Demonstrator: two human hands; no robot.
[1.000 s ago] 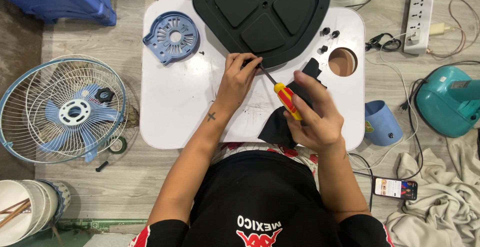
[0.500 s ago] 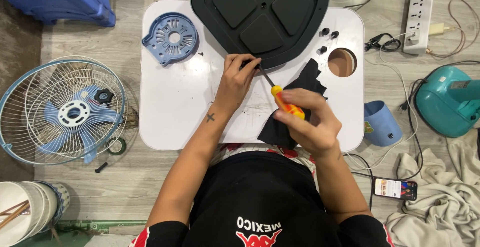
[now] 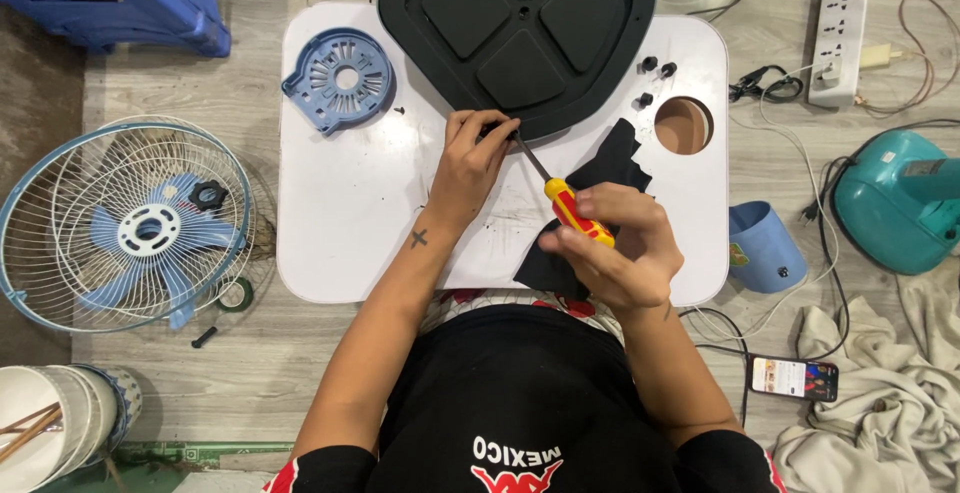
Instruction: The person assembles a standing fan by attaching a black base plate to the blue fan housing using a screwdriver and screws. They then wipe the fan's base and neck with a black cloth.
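Observation:
A large black fan base plate (image 3: pixel 515 28) lies upside down on the far part of a small white table (image 3: pixel 340 213). My left hand (image 3: pixel 478 158) pinches the plate's near rim, fingertips on a small dark piece there. My right hand (image 3: pixel 615 248) grips the red and yellow handle of a screwdriver (image 3: pixel 560 198). Its thin shaft slants up and left, with the tip at the rim right beside my left fingers. A black cloth (image 3: pixel 600 188) lies under my right hand.
A blue motor cover (image 3: pixel 340 78) and several small black knobs (image 3: pixel 655 68) sit on the table, which has a round hole (image 3: pixel 685 125). On the floor: fan guard with blue blades (image 3: pixel 125 228), blue cup (image 3: pixel 765 248), teal fan housing (image 3: pixel 895 203), power strip (image 3: pixel 835 23), phone (image 3: pixel 795 378), cloth (image 3: pixel 880 403).
My right hand has lowered and tilted the screwdriver, bringing its tip to the plate's rim by my left fingers. My left hand has stayed at the rim.

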